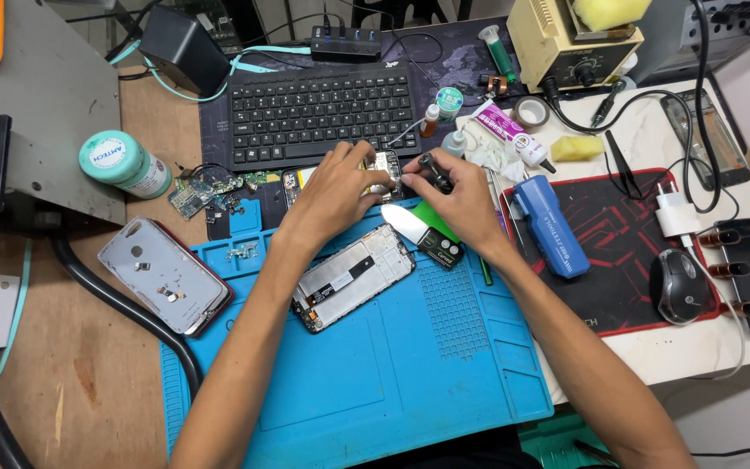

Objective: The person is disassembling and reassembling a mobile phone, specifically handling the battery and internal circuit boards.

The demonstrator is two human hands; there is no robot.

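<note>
My left hand (333, 187) lies curled over a small opened phone body with bare metal and circuit parts (384, 169), its fingers pressing down on it at the far edge of the blue silicone repair mat (375, 382), just in front of the black computer keyboard (321, 113). My right hand (457, 204) is closed around a slim dark-handled screwdriver (434, 172), whose upper end sticks out above my fingers; the tip points down toward the same phone body, though my fingers hide where it meets it. The two hands sit close together, nearly touching.

Just below my left wrist, on the mat, lies a detached phone screen frame, face down, with a grey metal back and a black ribbon strip (353, 278). Beside my right hand rests a white plastic pry blade (403, 221) on a green card (431, 217), with a small black rectangular gadget (440, 247) next to it. Off the mat to the left, on the worktop (88, 373), a pale grey phone back cover in a red case (162, 274) lies flat, and a mint-green round tub (123, 162) lies tipped on its side farther back. To my right a blue tube-shaped tool (550, 226) rests on the black and red mouse pad (627, 252), with a dark computer mouse (680, 287) near its edge.
</note>
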